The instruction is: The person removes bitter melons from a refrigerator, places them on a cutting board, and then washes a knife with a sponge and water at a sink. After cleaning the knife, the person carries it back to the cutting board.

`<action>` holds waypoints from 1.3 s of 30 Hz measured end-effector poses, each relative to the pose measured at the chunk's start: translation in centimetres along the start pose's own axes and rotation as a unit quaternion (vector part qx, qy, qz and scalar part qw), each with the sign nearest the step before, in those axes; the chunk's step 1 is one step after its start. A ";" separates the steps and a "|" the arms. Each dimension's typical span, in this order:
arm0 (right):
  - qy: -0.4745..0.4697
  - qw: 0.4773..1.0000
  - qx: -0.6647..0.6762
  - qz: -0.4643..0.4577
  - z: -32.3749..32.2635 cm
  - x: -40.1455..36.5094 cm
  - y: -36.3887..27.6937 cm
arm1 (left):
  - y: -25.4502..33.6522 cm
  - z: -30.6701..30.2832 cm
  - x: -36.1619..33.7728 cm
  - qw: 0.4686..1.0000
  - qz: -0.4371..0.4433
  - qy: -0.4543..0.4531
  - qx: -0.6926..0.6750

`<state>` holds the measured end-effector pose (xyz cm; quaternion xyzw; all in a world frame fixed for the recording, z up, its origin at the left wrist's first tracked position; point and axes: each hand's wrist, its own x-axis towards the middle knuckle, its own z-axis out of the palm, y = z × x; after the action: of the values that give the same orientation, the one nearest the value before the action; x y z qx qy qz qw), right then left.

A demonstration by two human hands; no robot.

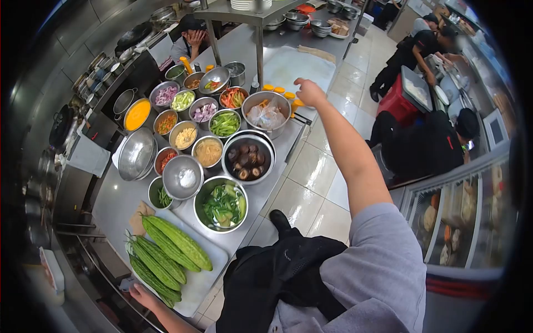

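My right arm stretches across to the far side of the counter. At its end my right hand (312, 92) is bent at the wrist with a finger pointing out, above the yellow-handled tools (288, 95) and the steel pot of clear plastic bags (267, 115). Down at the near left corner, my left hand (144, 298) rests beside the bitter melons (175, 244), fingers out along the counter edge by a small grey patch. Several of these long, bumpy green melons lie side by side on a white cutting board (206, 277).
Steel bowls hold mushrooms (245, 161), leafy greens in water (224, 206), chopped vegetables and orange liquid (137, 115). A white board (298, 69) lies beyond. A person (190, 41) sits across the counter; co-workers (425, 144) are at the right, near a glass-fronted fridge (452, 213).
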<state>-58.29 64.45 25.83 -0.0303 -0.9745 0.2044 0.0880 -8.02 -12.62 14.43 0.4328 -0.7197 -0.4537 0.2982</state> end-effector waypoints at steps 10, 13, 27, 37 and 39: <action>-0.210 0.964 -0.145 -0.069 1.6 5.1 -0.4 | 8.9 2.4 -8.9 0.990 0.111 0.083 0.031; -0.145 0.975 -0.132 -0.102 -1.8 4.9 -1.3 | 9.6 3.6 -10.8 0.989 0.109 0.094 0.021; 0.202 0.945 0.026 -0.255 -23.0 7.6 -0.7 | 17.2 13.5 -13.0 0.985 0.148 0.060 -0.063; 0.246 0.942 0.075 -0.217 -24.8 8.8 6.7 | 15.2 13.5 -14.1 0.985 0.101 0.042 -0.135; 0.193 0.941 0.224 -0.162 -25.4 8.3 9.6 | 14.4 13.9 -14.6 0.985 0.109 0.035 -0.129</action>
<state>-61.58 84.02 46.11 0.1095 -0.8595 0.3911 0.3105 -17.97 8.96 21.31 0.3250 -0.6874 -0.4919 0.4241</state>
